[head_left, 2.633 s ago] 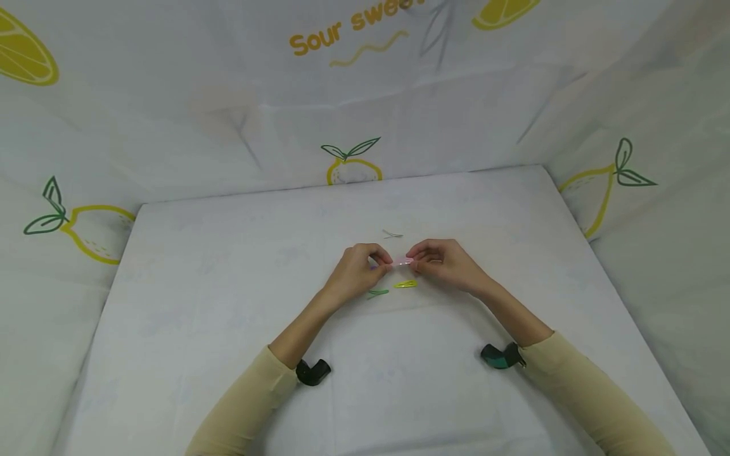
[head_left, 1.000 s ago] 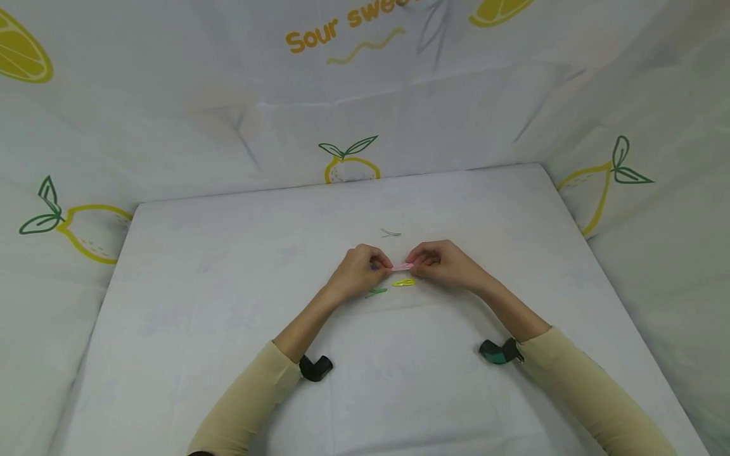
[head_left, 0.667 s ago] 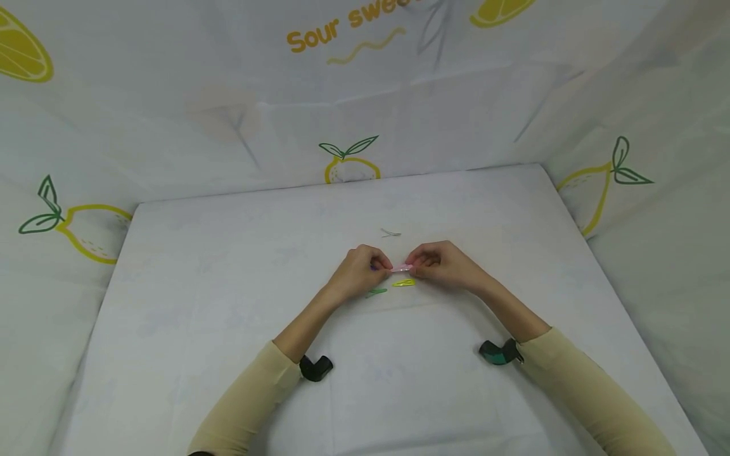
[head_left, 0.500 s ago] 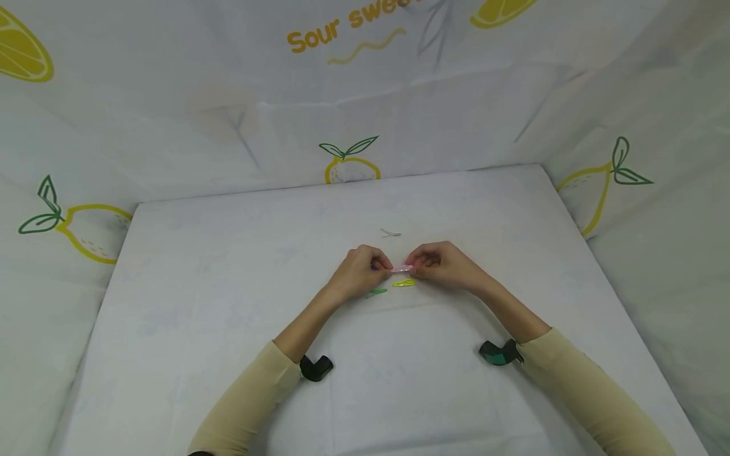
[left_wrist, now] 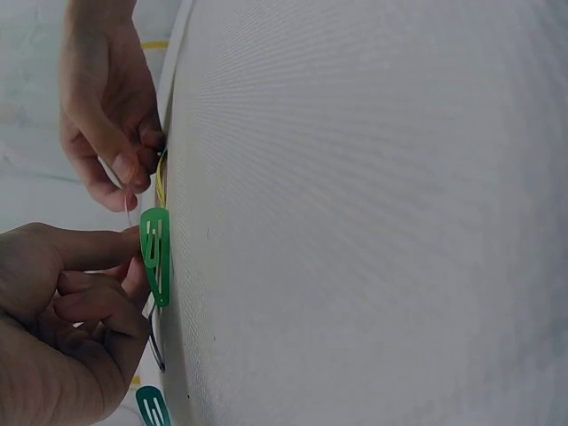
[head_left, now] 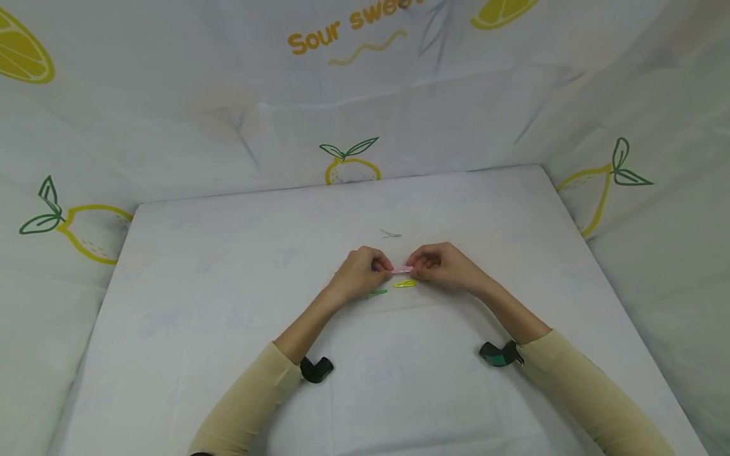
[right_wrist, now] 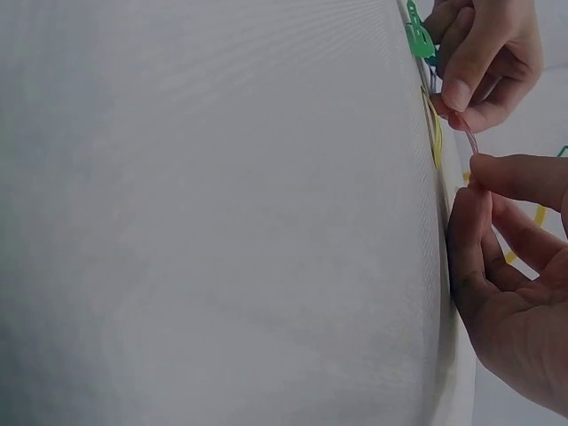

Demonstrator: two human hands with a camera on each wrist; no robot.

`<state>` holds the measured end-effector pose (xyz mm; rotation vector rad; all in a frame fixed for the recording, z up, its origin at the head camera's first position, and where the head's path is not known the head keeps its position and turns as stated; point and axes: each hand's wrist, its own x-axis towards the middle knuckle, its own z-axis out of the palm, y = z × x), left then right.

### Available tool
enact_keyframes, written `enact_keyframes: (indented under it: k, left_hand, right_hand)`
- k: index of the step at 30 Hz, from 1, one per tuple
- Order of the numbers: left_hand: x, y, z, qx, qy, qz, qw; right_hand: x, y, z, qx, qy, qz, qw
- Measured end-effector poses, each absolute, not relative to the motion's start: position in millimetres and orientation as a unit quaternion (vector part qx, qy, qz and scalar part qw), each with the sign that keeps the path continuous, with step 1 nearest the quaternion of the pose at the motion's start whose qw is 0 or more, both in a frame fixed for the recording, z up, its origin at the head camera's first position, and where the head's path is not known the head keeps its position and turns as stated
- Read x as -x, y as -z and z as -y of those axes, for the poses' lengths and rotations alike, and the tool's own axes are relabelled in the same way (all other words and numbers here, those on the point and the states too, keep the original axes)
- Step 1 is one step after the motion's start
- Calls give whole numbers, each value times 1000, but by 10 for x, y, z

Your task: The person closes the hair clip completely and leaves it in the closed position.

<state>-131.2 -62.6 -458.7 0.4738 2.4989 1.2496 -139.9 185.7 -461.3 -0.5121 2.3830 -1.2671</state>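
Note:
Between my two hands is a pink snap hair clip (head_left: pixel 402 270). My left hand (head_left: pixel 358 272) pinches its left end between thumb and fingers; my right hand (head_left: pixel 443 265) pinches its right end. Edge-on, the pink hair clip (right_wrist: pixel 471 138) looks thin and slightly bent in the right wrist view. Just in front of it lies a yellow hair clip (head_left: pixel 404 284). A green hair clip (head_left: pixel 377 292) rests beside my left hand, and a purple one (head_left: pixel 374 268) is mostly hidden by those fingers. In the left wrist view a teal hair clip (left_wrist: pixel 153 406) lies past the green one.
Behind the hands a silver hair clip (head_left: pixel 391 234) lies with its parts spread. All of it stands on a white-covered table (head_left: pixel 228 285). Pale fabric walls (head_left: pixel 199 139) with lemon prints enclose the back and both sides.
Both hands have come slightly nearer the yellow hair clip with the pink one, whose visible side has turned between the fingers. The grip stays on both ends, and the other hair clips keep their places.

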Motion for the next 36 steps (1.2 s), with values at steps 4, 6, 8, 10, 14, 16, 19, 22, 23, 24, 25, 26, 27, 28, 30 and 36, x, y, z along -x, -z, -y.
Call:
enact_keyframes:
  k: [4,6,8,10,14,16,19,22,23,24,25,26,27,28,30,36]
  left_hand:
    - [1306,4591,626,-167,-437,-871,153]
    - [1304,4591,627,-166,-437,-871,153]
    - [1303,4591,627,-165,-436,-871,154]
    - [1302,4590,627,-165,-434,-872,154]
    - [1298,4582,625,-166,-432,-873,155]
    - [1298,4581,624,-167,-431,-873,155]
    - [1296,4582,623,-168,-429,-874,157]
    - [1296,4584,623,-167,-426,-875,158]
    - [1297,4584,624,-167,-425,-875,159]
    - [1298,4584,624,-167,-425,-875,160]
    - [1299,4583,625,-166,-424,-875,161]
    - [1299,4582,625,-166,-425,-875,161]
    - [1300,4580,625,-166,-424,-875,162]
    - [1300,4578,625,-166,-425,-875,162]
    - [1300,4573,626,-167,-425,-874,162]
    - [1315,4552,639,-173,-430,-871,161]
  right_hand:
    - [1393,4616,-1856,181,451,-851,197]
    - [1392,4621,-1856,182,451,-852,197]
    - [1392,4626,-1856,182,450,-852,196]
    - [1390,4629,-1857,183,451,-851,196]
    - [1387,4629,-1857,179,454,-850,198]
    - [1387,4630,-1856,177,454,-850,199]
    - [1389,4633,-1854,176,452,-851,200]
    - [1390,4636,-1851,177,450,-852,198]
    - [1389,4637,-1851,178,450,-853,197]
    - [1390,4637,-1850,177,450,-853,196]
    - [1392,4638,-1849,178,449,-854,195]
    - [1393,4640,-1848,178,448,-854,194]
    - [1395,4641,-1847,177,448,-855,194]
    - [1397,4643,-1846,178,446,-856,193]
    - [1402,4644,-1847,179,445,-856,191]
    - [1415,4638,-1857,187,445,-856,185]
